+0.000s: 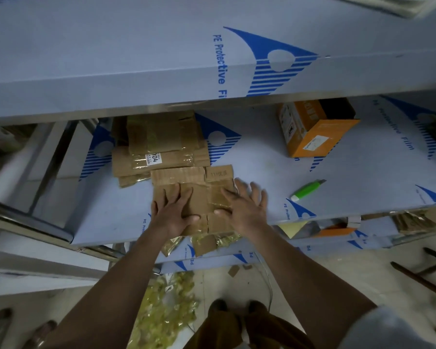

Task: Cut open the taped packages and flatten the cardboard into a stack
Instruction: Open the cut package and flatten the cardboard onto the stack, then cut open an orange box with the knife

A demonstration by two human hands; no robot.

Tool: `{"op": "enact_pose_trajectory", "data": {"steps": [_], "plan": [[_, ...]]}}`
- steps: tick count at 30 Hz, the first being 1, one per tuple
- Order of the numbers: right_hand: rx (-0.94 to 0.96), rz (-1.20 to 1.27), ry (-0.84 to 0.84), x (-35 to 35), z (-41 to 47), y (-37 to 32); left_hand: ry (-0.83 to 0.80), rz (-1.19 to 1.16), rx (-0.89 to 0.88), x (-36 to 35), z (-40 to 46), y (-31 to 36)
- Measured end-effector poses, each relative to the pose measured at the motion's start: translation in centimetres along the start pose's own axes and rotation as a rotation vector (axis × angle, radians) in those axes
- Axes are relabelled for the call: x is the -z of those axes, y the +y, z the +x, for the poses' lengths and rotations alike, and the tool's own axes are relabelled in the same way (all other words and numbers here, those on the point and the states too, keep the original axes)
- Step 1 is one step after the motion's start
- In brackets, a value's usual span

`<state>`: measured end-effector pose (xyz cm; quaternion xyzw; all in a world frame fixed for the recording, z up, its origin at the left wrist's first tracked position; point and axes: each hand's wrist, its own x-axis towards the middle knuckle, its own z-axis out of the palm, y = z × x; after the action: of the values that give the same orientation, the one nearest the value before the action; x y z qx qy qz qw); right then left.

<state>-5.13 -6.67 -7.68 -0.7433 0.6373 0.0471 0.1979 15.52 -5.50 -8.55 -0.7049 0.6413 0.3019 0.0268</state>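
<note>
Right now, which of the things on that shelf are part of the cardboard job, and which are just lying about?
Part of the job:
- flattened cardboard piece, pressed under left hand and right hand
- stack of flattened cardboard behind it
- green cutter
- orange box, perhaps still to open

Lying about:
- tape scraps on the floor
- wooden stool

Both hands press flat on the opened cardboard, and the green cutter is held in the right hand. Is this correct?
Not quite. The green cutter lies on the shelf, right of the right hand, untouched. The head view shows both that hand and the left hand flat on the opened cardboard.
</note>
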Motion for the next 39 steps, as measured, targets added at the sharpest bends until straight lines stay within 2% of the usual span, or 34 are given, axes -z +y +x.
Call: {"op": "enact_pose_trajectory", "data": {"steps": [5,9,14,17,23,28,30,33,35,37,39], "plan": [[-0.018,0.063,0.008,-0.3,-0.3,0.0,-0.004,0.103,0.018,1.1,0.6,1.5],[-0.034,0.216,0.234,0.1,-1.5,2.3,0.059,-0.001,0.024,1.1,0.7,4.0],[-0.163,0.274,0.561,3.3,-1.4,7.8,0.170,-0.084,-0.051,0.8,0.7,8.1],[-0.222,0.272,0.662,5.8,-0.4,11.4,0.219,-0.136,-0.084,0.4,1.1,11.2],[-0.172,0.175,0.676,10.3,0.6,16.9,0.165,-0.177,-0.057,-2.2,2.6,17.4],[-0.151,0.195,0.646,13.7,2.8,21.3,0.208,-0.184,-0.091,-3.6,2.4,21.9],[-0.117,0.292,0.616,14.3,4.0,22.5,0.211,-0.215,-0.070,-4.3,2.2,22.4],[0.105,0.503,0.633,14.6,4.6,22.9,0.269,-0.250,-0.022,-5.1,1.4,22.4],[0.187,0.644,0.667,14.4,4.3,22.8,0.323,-0.298,0.004,-5.6,0.8,22.3],[0.205,0.862,0.621,14.2,3.4,22.5,0.380,-0.415,0.014,-5.5,0.0,22.5],[0.168,1.184,0.520,14.3,2.3,21.9,0.472,-0.556,-0.017,-4.8,-0.8,23.0]]}}
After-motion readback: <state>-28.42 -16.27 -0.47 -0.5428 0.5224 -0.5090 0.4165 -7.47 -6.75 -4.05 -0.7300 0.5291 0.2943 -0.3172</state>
